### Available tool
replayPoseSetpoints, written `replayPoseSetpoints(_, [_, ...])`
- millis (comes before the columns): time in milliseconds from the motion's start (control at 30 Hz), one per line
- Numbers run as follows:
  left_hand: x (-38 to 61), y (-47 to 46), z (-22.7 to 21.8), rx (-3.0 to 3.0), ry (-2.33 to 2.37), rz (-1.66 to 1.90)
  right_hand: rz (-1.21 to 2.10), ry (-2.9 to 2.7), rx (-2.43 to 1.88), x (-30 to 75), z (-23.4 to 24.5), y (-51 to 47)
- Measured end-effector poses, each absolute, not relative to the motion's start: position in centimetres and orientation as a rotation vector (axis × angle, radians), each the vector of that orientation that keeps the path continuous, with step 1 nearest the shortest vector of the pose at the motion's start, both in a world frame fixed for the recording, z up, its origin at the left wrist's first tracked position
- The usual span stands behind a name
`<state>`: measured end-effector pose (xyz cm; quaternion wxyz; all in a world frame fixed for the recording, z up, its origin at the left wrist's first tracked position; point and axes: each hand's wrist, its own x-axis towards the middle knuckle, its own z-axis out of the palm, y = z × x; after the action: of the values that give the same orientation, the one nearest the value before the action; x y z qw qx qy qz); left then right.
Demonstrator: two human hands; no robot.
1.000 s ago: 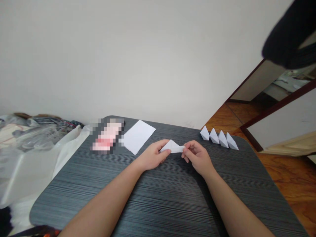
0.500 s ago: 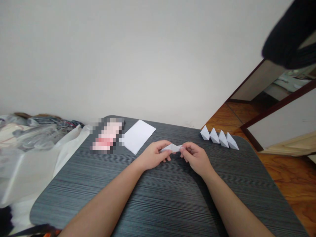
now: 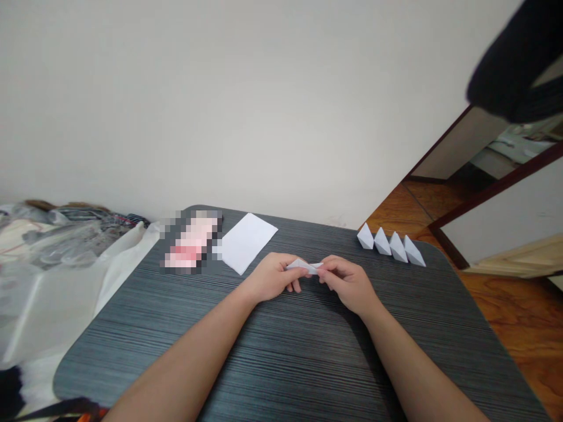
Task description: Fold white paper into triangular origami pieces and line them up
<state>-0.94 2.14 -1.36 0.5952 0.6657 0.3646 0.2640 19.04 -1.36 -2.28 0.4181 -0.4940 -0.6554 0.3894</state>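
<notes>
A small folded white paper [image 3: 303, 266] is held between my two hands above the dark wood-grain table [image 3: 299, 351]. My left hand [image 3: 273, 276] pinches its left end, thumb on the near side. On the right end, my right hand [image 3: 349, 282] grips with thumb and fingertips. The paper has a raised peak near its left part; its ends are partly hidden by my fingers. Beyond my left hand lies white paper [image 3: 250, 241], flat on the table. Several folded white paper shapes [image 3: 382, 242] with pointed tops stand in a row at the far right.
A blurred-out pinkish item [image 3: 193, 240] lies at the table's far left. Plastic-wrapped things [image 3: 61, 252] are piled beyond the left edge. A pale wall [image 3: 264, 105] rises behind the table. A dark object [image 3: 505, 70] hangs at the upper right, above wooden floor [image 3: 519, 316].
My right hand has shifted slightly left, closer to my left hand. The folded paper between them has tilted a little and shows less of its right end.
</notes>
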Motion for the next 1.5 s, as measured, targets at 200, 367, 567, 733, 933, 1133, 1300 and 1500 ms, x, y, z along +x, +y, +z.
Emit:
replayPoseSetpoints(200, [-1.1, 2.1, -1.0, 1.633, 0.806, 0.590, 0.975, -1.645, -1.255, 19.1, -2.3, -1.4])
replayPoseSetpoints(367, [-1.2, 2.0, -0.5, 1.642, 0.866, 0.538, 0.999, -1.673, -1.252, 19.1, -2.2, -1.4])
replayPoseSetpoints(567, [-1.2, 2.0, -0.1, 1.654, 0.863, 0.545, 1.057, -1.661, -1.224, 19.2, -2.3, -1.5])
replayPoseSetpoints(733, [-1.2, 2.0, -0.2, 1.649, 0.857, 0.546, 1.076, -1.639, -1.283, 19.3, -2.8, -1.4])
replayPoseSetpoints(933, [-1.3, 2.0, -0.3, 1.679, 0.831, 0.534, 1.072, -1.620, -1.327, 19.1, -3.0, -1.4])
replayPoseSetpoints(1133, [-1.1, 2.1, -0.5, 1.647, 0.887, 0.578, 0.924, -1.527, -1.314, 18.8, -3.4, -1.5])
replayPoseSetpoints(1300, [-1.0, 2.2, -0.8, 1.614, 0.916, 0.614, 0.730, -1.691, -1.271, 19.1, -3.0, -1.4])
replayPoseSetpoints(1500, [-1.1, 2.1, -1.0, 1.628, 0.965, 0.615, 0.649, -1.821, -1.252, 19.3, -2.8, -1.3])
